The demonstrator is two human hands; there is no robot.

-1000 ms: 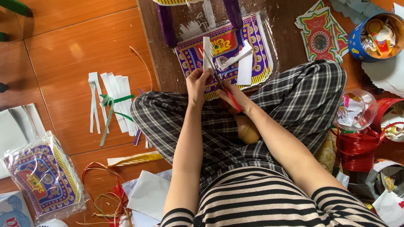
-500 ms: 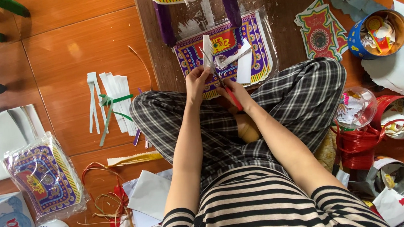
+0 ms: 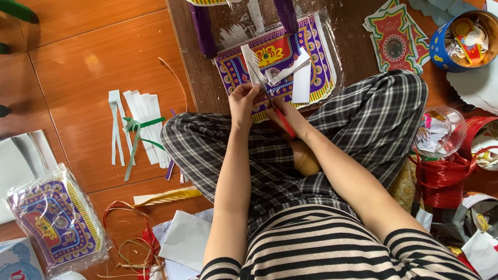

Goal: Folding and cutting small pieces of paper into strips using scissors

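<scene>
White paper strip [image 3: 251, 64] pinched in left hand [image 3: 241, 99]; right hand [image 3: 282, 117] grip clamped on red-handled scissors [image 3: 283, 123]; purple packet [image 3: 278, 59] beneath.

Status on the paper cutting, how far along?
Done: white paper strips lie cut on the orange floor. In hand: left hand holds a white paper piece; right hand works red-handled scissors. Left: a packet of purple patterned sheets looks untouched.

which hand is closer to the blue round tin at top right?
Right. The right hand, with red-handled scissors, sits left of the blue tin; the left hand, on the white paper strip, is farther left.
</scene>
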